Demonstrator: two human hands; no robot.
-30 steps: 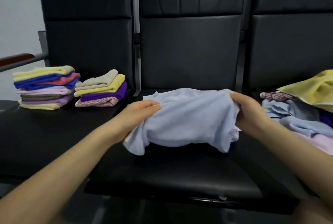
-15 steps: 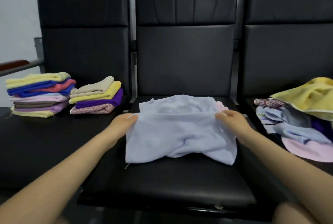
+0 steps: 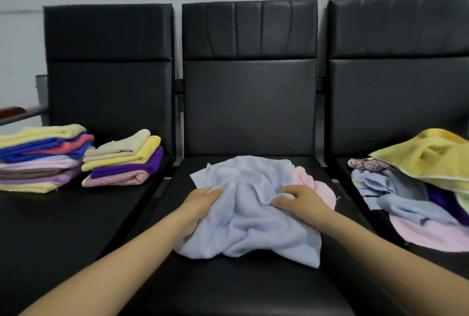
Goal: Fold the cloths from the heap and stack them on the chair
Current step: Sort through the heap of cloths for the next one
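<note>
left hand [image 3: 203,202] and right hand [image 3: 297,200] are each gripping the pale blue cloth [image 3: 250,216], bunching on the middle chair [image 3: 250,287] | two folded stacks [image 3: 121,160] sitting left | heap [image 3: 416,183] lying right | no readable writing

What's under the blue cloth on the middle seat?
A pink cloth shows past the blue cloth's right edge, partly beneath it. How far it runs underneath is hidden; both hands grip the blue one.

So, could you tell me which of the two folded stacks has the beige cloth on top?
The smaller stack, nearer the middle chair; the taller stack at the far left is topped with pale yellow.
</note>
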